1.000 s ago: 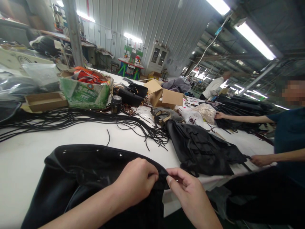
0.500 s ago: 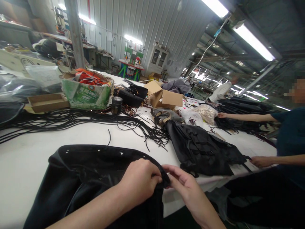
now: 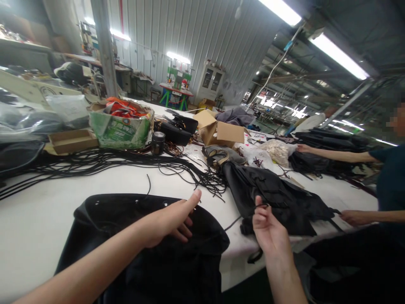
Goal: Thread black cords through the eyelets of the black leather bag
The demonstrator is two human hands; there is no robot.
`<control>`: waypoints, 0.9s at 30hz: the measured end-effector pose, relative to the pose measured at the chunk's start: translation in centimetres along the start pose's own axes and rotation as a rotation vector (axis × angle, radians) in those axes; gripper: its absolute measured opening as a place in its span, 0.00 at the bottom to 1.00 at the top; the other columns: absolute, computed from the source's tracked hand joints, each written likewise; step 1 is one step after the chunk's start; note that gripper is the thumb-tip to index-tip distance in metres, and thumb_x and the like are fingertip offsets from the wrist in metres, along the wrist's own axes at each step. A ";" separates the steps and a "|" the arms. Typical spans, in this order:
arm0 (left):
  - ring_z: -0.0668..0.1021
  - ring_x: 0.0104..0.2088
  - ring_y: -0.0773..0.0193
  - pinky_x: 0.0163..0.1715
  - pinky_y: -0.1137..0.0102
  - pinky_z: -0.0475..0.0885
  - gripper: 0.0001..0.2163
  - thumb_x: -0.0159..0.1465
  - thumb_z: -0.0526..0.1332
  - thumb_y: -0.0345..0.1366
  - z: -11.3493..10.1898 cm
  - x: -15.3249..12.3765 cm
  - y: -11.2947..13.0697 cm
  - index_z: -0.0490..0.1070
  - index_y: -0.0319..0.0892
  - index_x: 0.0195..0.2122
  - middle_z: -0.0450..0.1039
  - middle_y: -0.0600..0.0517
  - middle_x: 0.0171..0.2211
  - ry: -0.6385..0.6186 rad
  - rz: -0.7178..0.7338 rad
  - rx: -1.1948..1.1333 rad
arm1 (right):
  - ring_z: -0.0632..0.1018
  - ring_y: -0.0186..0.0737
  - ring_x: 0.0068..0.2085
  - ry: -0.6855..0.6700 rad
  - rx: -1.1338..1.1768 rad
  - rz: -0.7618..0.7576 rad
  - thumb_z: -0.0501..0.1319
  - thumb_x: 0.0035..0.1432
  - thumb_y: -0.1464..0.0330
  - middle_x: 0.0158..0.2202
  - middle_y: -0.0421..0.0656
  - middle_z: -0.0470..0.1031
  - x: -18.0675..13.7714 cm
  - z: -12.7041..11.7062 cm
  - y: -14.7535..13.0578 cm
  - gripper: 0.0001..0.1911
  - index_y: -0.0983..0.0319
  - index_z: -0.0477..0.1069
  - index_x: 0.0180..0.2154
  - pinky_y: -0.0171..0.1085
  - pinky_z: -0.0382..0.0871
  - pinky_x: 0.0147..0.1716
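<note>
A black leather piece [image 3: 126, 228] with small metal studs along its far rim lies on the white table [image 3: 41, 219] in front of me. My left hand [image 3: 171, 219] hovers over its right part, fingers stretched out toward the cords, holding nothing. My right hand [image 3: 268, 228] is raised past the table's edge, fingertips pinched on a thin black cord [image 3: 236, 221] that runs back toward the leather piece. A long bundle of black cords [image 3: 104, 160] lies across the table beyond.
Another black leather bag [image 3: 272, 194] lies to the right, where a seated person's hands [image 3: 351, 217] work. A green carton [image 3: 122, 126], cardboard boxes [image 3: 221, 133], a small dark jar [image 3: 157, 142] and plastic bags stand further back. A second person stands far off.
Both hands let go of the leather piece's right corner. The left hand opened and reached forward; the right hand pulled away to the right, drawing out a thin cord.
</note>
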State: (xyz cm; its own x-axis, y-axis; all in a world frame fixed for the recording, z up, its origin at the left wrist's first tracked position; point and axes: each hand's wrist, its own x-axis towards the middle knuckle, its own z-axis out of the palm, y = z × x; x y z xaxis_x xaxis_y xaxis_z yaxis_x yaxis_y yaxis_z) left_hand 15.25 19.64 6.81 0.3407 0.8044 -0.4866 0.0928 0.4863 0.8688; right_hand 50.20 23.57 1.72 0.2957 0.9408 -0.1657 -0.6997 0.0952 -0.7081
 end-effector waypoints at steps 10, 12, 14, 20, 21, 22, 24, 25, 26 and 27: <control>0.86 0.45 0.37 0.49 0.51 0.87 0.48 0.45 0.69 0.84 -1.4 0.7 -2.9 0.70 0.38 0.42 0.76 0.42 0.37 0.032 -0.018 -0.266 | 0.73 0.23 0.25 0.202 -0.028 -0.252 0.72 0.71 0.74 0.32 0.34 0.70 4.5 -2.8 -6.9 0.15 0.62 0.67 0.37 0.19 0.78 0.24; 0.86 0.46 0.38 0.49 0.51 0.87 0.47 0.47 0.69 0.83 -1.1 0.3 -2.9 0.72 0.38 0.41 0.76 0.42 0.38 0.041 -0.005 -0.237 | 0.77 0.25 0.29 0.273 -0.070 -0.330 0.73 0.69 0.77 0.36 0.37 0.74 5.2 -3.0 -7.7 0.14 0.63 0.69 0.37 0.21 0.83 0.30; 0.85 0.48 0.38 0.51 0.52 0.87 0.47 0.47 0.69 0.83 -0.8 -0.3 -2.6 0.74 0.38 0.40 0.76 0.41 0.39 0.044 -0.001 -0.180 | 0.82 0.28 0.35 0.314 -0.118 -0.420 0.75 0.66 0.79 0.39 0.39 0.76 5.9 -2.9 -8.2 0.14 0.64 0.70 0.37 0.26 0.87 0.39; 0.84 0.49 0.41 0.57 0.53 0.83 0.46 0.44 0.69 0.83 -0.2 -1.4 -2.0 0.76 0.38 0.36 0.79 0.39 0.42 0.006 0.030 -0.025 | 0.85 0.37 0.45 0.329 -0.290 -0.740 0.77 0.60 0.72 0.37 0.40 0.78 7.8 -1.1 -8.5 0.16 0.61 0.70 0.38 0.40 0.86 0.55; 0.85 0.49 0.41 0.58 0.53 0.82 0.44 0.47 0.68 0.81 -0.2 -1.3 -2.2 0.77 0.38 0.36 0.80 0.40 0.42 -0.002 0.040 -0.017 | 0.85 0.38 0.44 0.327 -0.328 -0.791 0.77 0.60 0.69 0.38 0.41 0.79 8.0 -0.6 -8.4 0.15 0.61 0.71 0.39 0.42 0.86 0.55; 0.85 0.49 0.42 0.58 0.53 0.82 0.41 0.51 0.67 0.79 -0.3 -1.1 -2.6 0.77 0.38 0.36 0.80 0.40 0.42 -0.006 0.050 -0.007 | 0.84 0.38 0.42 0.324 -0.375 -0.839 0.77 0.60 0.65 0.39 0.41 0.80 8.2 -0.1 -8.3 0.15 0.61 0.73 0.41 0.43 0.85 0.54; 0.86 0.49 0.43 0.58 0.53 0.82 0.31 0.61 0.66 0.68 -0.3 -0.7 -3.4 0.77 0.38 0.38 0.82 0.40 0.43 -0.001 0.060 0.028 | 0.81 0.38 0.35 0.308 -0.486 -0.908 0.76 0.61 0.58 0.41 0.43 0.82 8.1 1.1 -7.8 0.19 0.62 0.78 0.46 0.44 0.84 0.50; 0.86 0.49 0.44 0.57 0.54 0.82 0.25 0.67 0.65 0.59 -0.4 -0.5 -3.8 0.77 0.37 0.41 0.82 0.40 0.43 0.008 0.062 0.048 | 0.79 0.38 0.34 0.286 -0.578 -0.933 0.75 0.62 0.55 0.42 0.44 0.83 7.8 1.8 -7.3 0.21 0.63 0.81 0.48 0.44 0.83 0.49; 0.86 0.48 0.46 0.56 0.55 0.82 0.19 0.70 0.63 0.51 -0.3 -0.4 -4.1 0.77 0.37 0.43 0.83 0.40 0.43 0.023 0.060 0.067 | 0.79 0.39 0.34 0.238 -0.718 -0.960 0.74 0.63 0.53 0.43 0.45 0.84 7.4 2.5 -6.6 0.22 0.63 0.83 0.50 0.44 0.81 0.50; 0.87 0.48 0.48 0.55 0.55 0.83 0.14 0.73 0.61 0.43 -0.3 -0.2 -4.3 0.77 0.37 0.46 0.83 0.40 0.43 0.039 0.056 0.080 | 0.79 0.41 0.36 0.153 -0.900 -0.981 0.72 0.66 0.51 0.43 0.46 0.85 6.7 3.3 -5.7 0.23 0.62 0.84 0.52 0.44 0.79 0.51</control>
State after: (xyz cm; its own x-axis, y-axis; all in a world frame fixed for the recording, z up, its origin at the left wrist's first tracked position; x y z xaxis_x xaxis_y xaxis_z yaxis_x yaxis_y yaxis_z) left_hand 14.48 17.46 3.14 0.3114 0.8428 -0.4390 0.1498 0.4127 0.8985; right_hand 54.03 30.42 6.92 0.5358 0.5562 0.6353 0.4936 0.4041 -0.7701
